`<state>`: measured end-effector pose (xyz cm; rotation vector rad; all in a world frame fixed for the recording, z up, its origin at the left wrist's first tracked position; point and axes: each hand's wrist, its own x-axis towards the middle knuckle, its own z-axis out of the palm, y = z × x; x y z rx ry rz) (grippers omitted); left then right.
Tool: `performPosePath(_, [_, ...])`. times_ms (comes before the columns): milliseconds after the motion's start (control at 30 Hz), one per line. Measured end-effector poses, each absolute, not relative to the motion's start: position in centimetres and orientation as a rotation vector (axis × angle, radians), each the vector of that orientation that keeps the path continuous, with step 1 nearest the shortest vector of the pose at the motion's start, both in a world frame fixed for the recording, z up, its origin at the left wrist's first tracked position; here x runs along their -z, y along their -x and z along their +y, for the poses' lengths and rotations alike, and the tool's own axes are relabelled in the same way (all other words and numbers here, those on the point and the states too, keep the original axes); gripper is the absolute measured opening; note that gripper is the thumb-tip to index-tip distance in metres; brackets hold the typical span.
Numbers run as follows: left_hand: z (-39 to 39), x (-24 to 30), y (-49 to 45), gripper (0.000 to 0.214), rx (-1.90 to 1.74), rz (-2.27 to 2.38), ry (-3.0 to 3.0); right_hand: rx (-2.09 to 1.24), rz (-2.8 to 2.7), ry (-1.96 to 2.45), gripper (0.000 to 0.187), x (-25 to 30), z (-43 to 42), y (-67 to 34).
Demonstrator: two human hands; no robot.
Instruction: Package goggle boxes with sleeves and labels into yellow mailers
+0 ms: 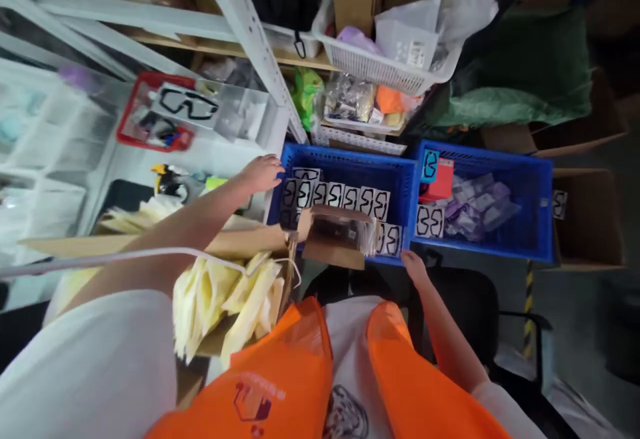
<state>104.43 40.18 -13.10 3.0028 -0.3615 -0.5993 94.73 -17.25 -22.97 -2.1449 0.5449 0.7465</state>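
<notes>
My left hand (261,172) reaches forward, its fingers curled over the back left corner of a blue crate (350,162). My right hand (413,266) grips the same crate at its front right corner, with the fingertips tucked under the rim. Rows of white packets printed with black glasses outlines (345,197) fill the crate. An open brown cardboard box (334,236) holding clear-wrapped items rests on the crate's front edge, between my hands.
A second blue crate (520,179) with purple packets and a red card stands to the right. A carton of yellow bags (225,299) is at my left. Metal shelving (240,19) holds a white basket (380,66). Brown cartons are at the far right.
</notes>
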Motion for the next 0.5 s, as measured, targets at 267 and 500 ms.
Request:
performPosePath(267, [46.7,24.7,-107.3,0.041,0.686,-0.297,-2.988,-0.957,-0.018,2.227,0.039,34.5,1.2,-113.9])
performPosePath(500, [48.9,27.7,-105.3,0.037,0.328,-0.353,-2.949,-1.140,-0.199,2.176,0.026,54.7,21.3,-126.8])
